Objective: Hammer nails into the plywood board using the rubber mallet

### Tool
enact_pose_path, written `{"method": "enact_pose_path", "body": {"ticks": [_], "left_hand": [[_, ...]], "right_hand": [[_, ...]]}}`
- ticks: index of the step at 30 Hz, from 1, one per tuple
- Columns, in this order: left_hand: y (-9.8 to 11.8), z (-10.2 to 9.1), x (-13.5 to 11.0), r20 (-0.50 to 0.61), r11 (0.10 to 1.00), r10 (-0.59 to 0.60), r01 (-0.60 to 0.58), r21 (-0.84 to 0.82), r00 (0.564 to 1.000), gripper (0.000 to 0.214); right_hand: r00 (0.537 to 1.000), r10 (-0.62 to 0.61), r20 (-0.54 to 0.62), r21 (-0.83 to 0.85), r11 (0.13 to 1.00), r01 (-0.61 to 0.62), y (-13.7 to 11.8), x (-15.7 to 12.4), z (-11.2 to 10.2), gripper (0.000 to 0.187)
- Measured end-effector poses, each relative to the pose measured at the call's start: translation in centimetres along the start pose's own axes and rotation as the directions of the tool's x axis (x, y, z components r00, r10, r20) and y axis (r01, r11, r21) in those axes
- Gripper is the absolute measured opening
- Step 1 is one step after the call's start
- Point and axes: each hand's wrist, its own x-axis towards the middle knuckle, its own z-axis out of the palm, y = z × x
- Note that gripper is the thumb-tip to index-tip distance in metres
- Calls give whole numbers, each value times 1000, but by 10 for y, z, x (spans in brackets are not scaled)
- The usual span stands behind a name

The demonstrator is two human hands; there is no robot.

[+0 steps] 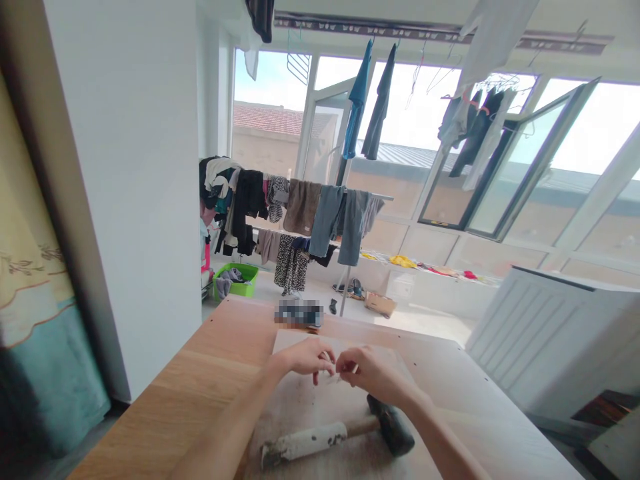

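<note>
I have a wood-coloured tabletop [200,380] before me, filling the bottom centre of the frame, its grain showing warm at lower left and its surface paler under the light at lower right. Small dark spots [211,321] dot it near its edges. A pale, flat board [300,400] lies on it at bottom centre, and on that my hammer [337,435] rests on its side, black head to the right, white-covered handle pointing left. Near the far edge, mid-frame, sits a dark thing [299,315], too pixelated to identify.
</note>
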Motion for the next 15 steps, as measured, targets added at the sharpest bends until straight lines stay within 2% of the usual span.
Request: {"method": "enact_pose_path", "body": {"ticks": [4, 9, 12, 15], "left_hand": [[6, -8, -6, -17, 999, -17, 18, 38, 1000, 32], [18, -23, -21, -115, 985, -48, 66, 157, 992, 39], [31, -31, -32, -195, 965, -57, 104, 240, 979, 40], [48, -34, -49, -257, 948, -25, 104, 300, 966, 39]], "right_hand": [[998, -42, -35, 7, 999, 43, -14, -1, 1, 25], [993, -68, -97, 27, 997, 71, -20, -13, -3, 28], [994, -40, -104, 38, 998, 44, -12, -29, -2, 27], [985, -7, -174, -3, 1000, 7, 13, -52, 2, 27]]}}
